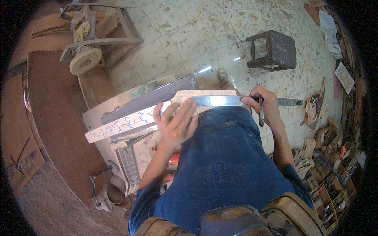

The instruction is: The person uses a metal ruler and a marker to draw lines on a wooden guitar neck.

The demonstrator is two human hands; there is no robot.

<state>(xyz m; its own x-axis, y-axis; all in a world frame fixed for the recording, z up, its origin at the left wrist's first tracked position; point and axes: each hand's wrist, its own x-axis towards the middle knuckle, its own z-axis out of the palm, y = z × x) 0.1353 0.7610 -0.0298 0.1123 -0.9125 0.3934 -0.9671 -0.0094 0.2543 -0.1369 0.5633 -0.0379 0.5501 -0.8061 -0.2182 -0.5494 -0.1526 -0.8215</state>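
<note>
A long pale wooden piece [104, 131] with a blue drawn vine pattern stretches from the left toward a wider, stepped part under a steel ruler [212, 100]. My left hand [175, 125] lies on the wood and the ruler's left end, fingers extended and slightly apart. My right hand [265, 103] grips a dark pen [261, 118] pointing downward, while its thumb touches the ruler, which runs out past the hand to the right. The wood rests across a grey machine top [138, 93] and reaches over my dark blue clothing.
A dark stool [279, 49] stands on the speckled tile floor [197, 35]. At upper left is a frame with a round wheel [84, 61]; a brown board [59, 118] lies left of the machine. Cluttered wooden parts and compartments [327, 173] line the right side.
</note>
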